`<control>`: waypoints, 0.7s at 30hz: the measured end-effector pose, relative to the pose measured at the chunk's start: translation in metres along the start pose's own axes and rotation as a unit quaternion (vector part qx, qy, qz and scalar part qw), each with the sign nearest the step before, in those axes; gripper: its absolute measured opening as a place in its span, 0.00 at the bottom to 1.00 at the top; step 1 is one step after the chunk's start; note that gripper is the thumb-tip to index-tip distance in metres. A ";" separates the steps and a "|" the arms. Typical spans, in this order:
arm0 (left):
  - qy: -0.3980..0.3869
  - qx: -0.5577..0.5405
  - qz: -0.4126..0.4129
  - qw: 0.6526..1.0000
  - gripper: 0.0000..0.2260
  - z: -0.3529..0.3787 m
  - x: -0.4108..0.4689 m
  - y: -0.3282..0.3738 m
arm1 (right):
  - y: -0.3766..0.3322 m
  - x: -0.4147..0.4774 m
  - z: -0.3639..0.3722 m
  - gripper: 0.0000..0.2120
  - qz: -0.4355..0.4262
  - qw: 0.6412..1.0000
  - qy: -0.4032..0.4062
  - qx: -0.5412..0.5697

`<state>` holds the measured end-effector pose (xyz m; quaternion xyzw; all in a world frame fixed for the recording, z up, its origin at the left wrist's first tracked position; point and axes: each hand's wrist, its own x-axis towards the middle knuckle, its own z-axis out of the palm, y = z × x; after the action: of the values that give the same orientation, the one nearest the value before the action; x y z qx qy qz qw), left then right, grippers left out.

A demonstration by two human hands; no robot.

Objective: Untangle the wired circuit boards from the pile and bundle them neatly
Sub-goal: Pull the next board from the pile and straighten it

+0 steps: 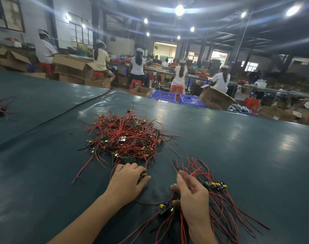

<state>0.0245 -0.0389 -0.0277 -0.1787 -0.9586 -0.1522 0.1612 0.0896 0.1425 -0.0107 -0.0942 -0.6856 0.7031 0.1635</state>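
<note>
While the tangled pile (125, 138) of green, red-wired circuit boards lies at twelve o'clock, the left hand (129, 180) clutches one board (144, 174); the right hand (191, 198) grips a fanned bundle (215, 185) at five o'clock.

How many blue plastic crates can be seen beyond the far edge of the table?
2. The left crate and the right crate sit side by side past the table, left of a cardboard box. Others may be hidden behind it.

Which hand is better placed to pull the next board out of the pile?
Left. The left hand lies at the near edge of the pile, fingers curled over a board; the right hand is off to the side, holding the bundle.
</note>
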 end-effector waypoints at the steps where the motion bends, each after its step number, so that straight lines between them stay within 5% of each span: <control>1: 0.013 -0.020 0.010 1.000 0.18 -0.001 -0.001 0.002 | 0.000 0.000 0.000 0.09 -0.001 1.000 0.002 0.001; 9: 0.030 -0.133 0.188 0.973 0.18 -0.016 -0.013 0.035 | -0.001 0.000 0.002 0.05 -0.024 0.999 0.003 -0.027; 21: 0.030 -0.208 0.224 0.952 0.19 -0.021 -0.016 0.043 | -0.005 -0.002 0.004 0.09 -0.052 0.999 -0.012 -0.005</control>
<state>0.0608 -0.0122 -0.0045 -0.4141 -0.8355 -0.3135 0.1795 0.0908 0.1379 -0.0058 -0.0509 -0.6952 0.6912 0.1905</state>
